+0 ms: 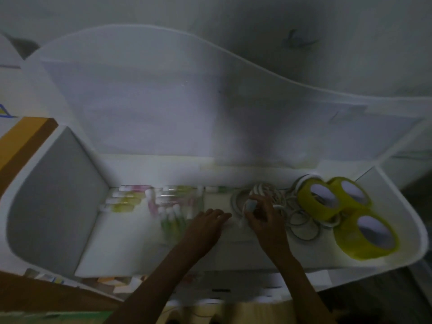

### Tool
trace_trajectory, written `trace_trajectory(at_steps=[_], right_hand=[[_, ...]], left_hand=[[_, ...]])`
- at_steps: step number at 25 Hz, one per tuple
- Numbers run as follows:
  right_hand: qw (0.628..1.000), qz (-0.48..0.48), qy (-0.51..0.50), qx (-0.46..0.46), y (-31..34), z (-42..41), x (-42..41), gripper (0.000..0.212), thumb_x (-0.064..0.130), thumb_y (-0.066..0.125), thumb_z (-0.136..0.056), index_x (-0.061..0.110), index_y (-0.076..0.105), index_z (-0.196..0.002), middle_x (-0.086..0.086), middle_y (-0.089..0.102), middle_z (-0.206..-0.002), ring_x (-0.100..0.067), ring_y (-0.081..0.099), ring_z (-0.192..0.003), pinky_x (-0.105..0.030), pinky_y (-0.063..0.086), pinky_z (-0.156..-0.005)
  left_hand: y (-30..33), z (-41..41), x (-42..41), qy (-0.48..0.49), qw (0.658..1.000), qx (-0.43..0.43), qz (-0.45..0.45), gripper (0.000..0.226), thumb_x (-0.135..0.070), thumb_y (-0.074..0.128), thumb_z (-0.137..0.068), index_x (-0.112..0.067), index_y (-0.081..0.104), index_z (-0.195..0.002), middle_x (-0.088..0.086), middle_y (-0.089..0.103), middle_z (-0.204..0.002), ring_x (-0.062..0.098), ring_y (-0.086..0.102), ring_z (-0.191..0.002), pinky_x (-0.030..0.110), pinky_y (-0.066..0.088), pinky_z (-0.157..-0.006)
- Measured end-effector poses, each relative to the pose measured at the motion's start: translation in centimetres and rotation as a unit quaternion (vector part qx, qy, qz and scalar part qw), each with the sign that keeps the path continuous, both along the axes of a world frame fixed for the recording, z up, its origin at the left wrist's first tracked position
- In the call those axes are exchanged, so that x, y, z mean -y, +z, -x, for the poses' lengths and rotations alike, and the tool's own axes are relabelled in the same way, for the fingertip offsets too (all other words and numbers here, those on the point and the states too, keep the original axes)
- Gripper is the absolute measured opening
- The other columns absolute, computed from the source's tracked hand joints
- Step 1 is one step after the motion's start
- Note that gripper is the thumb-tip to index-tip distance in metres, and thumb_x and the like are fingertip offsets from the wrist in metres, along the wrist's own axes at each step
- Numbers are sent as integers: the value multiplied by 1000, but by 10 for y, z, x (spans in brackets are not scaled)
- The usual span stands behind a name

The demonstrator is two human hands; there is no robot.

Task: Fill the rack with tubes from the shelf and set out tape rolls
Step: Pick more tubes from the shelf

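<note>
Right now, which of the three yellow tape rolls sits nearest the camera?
The big yellow tape roll at the shelf's front right; the other two sit side by side behind it.

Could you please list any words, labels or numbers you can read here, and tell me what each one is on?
None can be read.
The tubes on the shelf carry pink and green bands, too blurred for any text.
The yellow tape rolls show no print.
The papers below the shelf are too blurred to read.
</note>
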State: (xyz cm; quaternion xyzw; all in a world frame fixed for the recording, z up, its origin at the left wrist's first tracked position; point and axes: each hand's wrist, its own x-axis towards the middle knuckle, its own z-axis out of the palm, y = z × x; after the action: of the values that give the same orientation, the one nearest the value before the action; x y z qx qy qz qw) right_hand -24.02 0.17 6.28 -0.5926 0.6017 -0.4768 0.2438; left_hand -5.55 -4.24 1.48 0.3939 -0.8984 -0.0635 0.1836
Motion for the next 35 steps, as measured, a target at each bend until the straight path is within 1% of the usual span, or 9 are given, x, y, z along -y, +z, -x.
trace_trajectory(at_steps=[4,7,11,14,18,22,26,31,35], right_hand=[[1000,10,9,3,-2,14,1,34,10,69,-87,17,59,-118,14,64,-94,5,64,-86,-16,54,-69],[1000,5,18,15,6,18,1,32,9,67,-88,22,58,-116,22,62,-93,15,60,-84,-7,48,-67],[998,-4,24,66,8,17,0,32,8,68,-88,18,62,-117,9,68,-97,12,63,-86,-7,48,-67],[994,-2,45,100,8,9,-1,33,4,68,-86,13,60,-117,3,67,-101,12,62,-89,-7,48,-72],[988,-13,88,125,13,-19,-1,40,-9,65,-84,10,56,-118,6,64,-99,12,62,-85,-5,46,-72],[977,-24,140,160,20,-62,-4,46,-5,66,-84,24,57,-118,2,66,-109,-6,67,-91,-16,51,-75],[966,-20,188,174,32,-118,-19,48,1,70,-83,25,56,-122,15,69,-109,-10,67,-99,-22,53,-81],[960,-11,223,171,55,-213,-58,50,-4,72,-80,31,59,-114,14,68,-109,-9,67,-97,-27,54,-82],[945,20,282,166,70,-303,-111,45,2,71,-83,22,57,-121,13,68,-109,-11,66,-98,-24,54,-81]], left_hand=[[-1,2,-3,25,1000,10,5,60,-7,77,-66,-23,61,-121,-2,67,-94,20,62,-78,29,52,-57],[14,1,-10,68,996,-42,-26,55,-8,65,-83,-25,52,-133,4,66,-106,24,62,-89,38,56,-62],[34,-12,-21,117,981,-149,-38,43,-15,61,-91,-26,54,-132,2,65,-114,18,63,-91,35,56,-67],[53,-26,-36,153,955,-249,-44,29,-26,61,-94,-26,60,-123,-8,66,-114,1,61,-87,24,54,-71],[76,-56,-64,214,907,-350,-101,31,-24,70,-88,-26,59,-117,-15,65,-108,3,66,-85,19,53,-67],[84,-96,-96,241,887,-375,-118,47,-10,72,-84,-31,56,-123,-11,63,-108,5,65,-87,19,52,-61],[91,-142,-131,260,870,-407,-106,46,-12,67,-88,-30,54,-128,-13,62,-111,8,65,-92,25,55,-55],[101,-225,-194,271,863,-421,-68,33,-21,66,-91,-26,58,-122,-13,65,-109,11,66,-90,31,56,-62],[114,-315,-252,282,874,-395,-14,29,-29,60,-92,-24,64,-120,-14,64,-110,8,63,-97,23,50,-74]])
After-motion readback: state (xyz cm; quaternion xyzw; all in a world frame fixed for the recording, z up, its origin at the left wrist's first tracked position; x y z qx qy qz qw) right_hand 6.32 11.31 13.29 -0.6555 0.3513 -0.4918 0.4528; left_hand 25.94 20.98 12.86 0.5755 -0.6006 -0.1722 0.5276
